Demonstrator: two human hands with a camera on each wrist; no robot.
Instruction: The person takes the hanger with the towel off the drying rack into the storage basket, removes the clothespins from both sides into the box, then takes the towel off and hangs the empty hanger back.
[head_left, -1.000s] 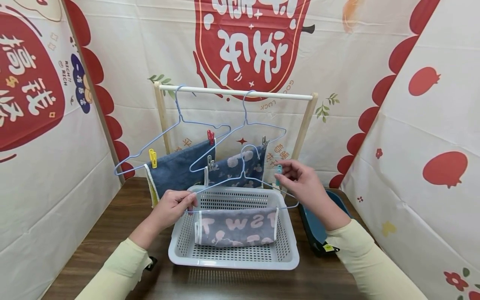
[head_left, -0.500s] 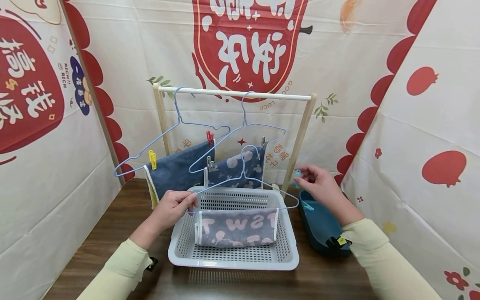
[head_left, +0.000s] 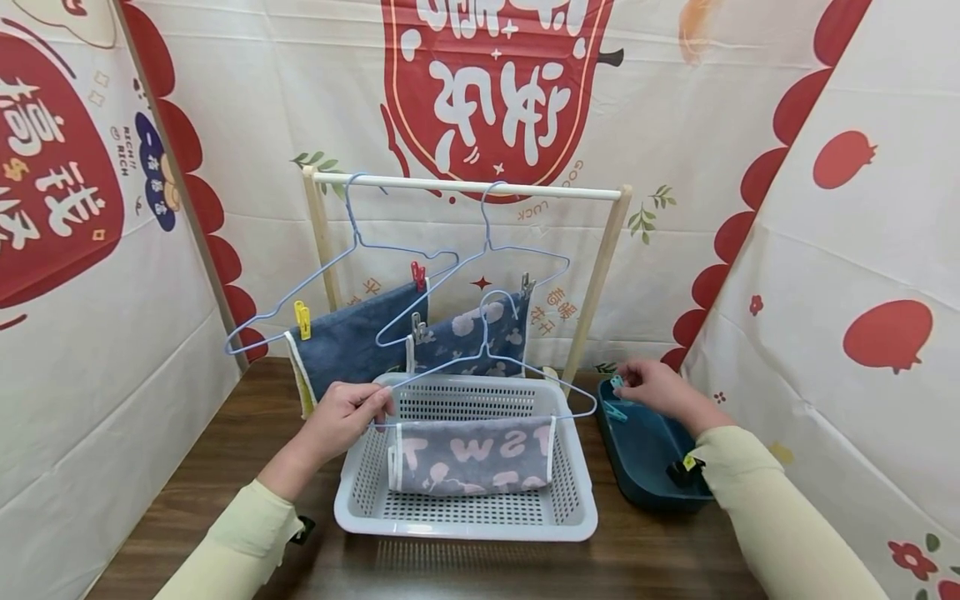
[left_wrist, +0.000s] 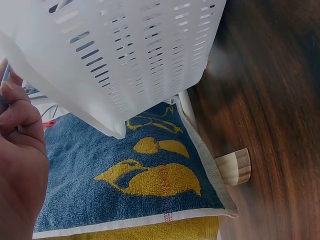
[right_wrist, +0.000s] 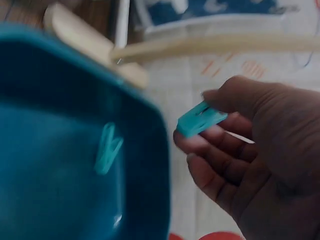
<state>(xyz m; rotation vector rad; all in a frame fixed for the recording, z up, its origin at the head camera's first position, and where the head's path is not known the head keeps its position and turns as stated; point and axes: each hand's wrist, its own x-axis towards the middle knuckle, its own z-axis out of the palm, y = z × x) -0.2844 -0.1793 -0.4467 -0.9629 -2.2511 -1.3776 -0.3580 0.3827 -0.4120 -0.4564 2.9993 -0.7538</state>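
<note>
My left hand [head_left: 351, 417] pinches the left end of a light blue wire hanger [head_left: 450, 363] above a white perforated basket [head_left: 465, 527]. Over the hanger's lower bar hangs a folded grey-blue towel [head_left: 474, 454] with pink print. My right hand [head_left: 660, 390] holds a turquoise clothespin [right_wrist: 200, 119] between thumb and fingers, at the far end of a dark teal tray [head_left: 637, 467]. A second turquoise clothespin [right_wrist: 107, 150] lies in that tray. In the left wrist view, the left hand [left_wrist: 20, 145] shows at the edge, the hanger mostly out of sight.
Behind the basket stands a rack with a white rail [head_left: 465, 185]. Two hangers on it carry a dark blue towel [head_left: 360, 333] with yellow and red clothespins, and a patterned blue towel [head_left: 480, 333] with grey ones. Printed cloth walls [head_left: 825, 250] enclose the wooden table [head_left: 225, 467].
My right hand has moved right and down, from beside the held hanger to the teal tray, carrying the turquoise clothespin. The left hand and its hanger have stayed in place.
</note>
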